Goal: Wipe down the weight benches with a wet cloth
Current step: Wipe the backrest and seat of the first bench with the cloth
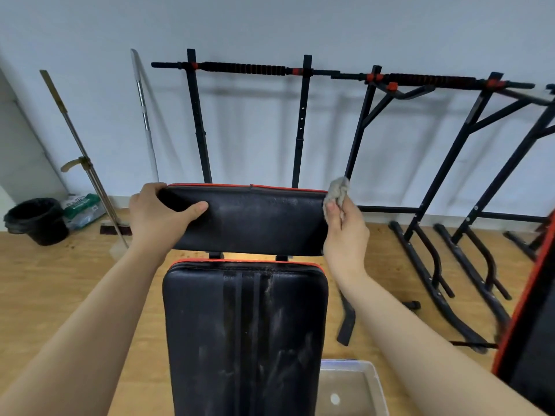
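Left hand (156,214) fingers gripping headrest pad (249,223) at 9 o'clock edge, right hand (345,232) fingers pinching grey cloth (338,190) against 3 o'clock edge

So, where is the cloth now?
In the head view, the cloth is held in the right hand, at the top right corner of the bench's upper pad.

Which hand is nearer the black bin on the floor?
Left. The left hand grips the upper pad's left end, on the bin's side; the right hand, holding the cloth, is at the pad's right end.
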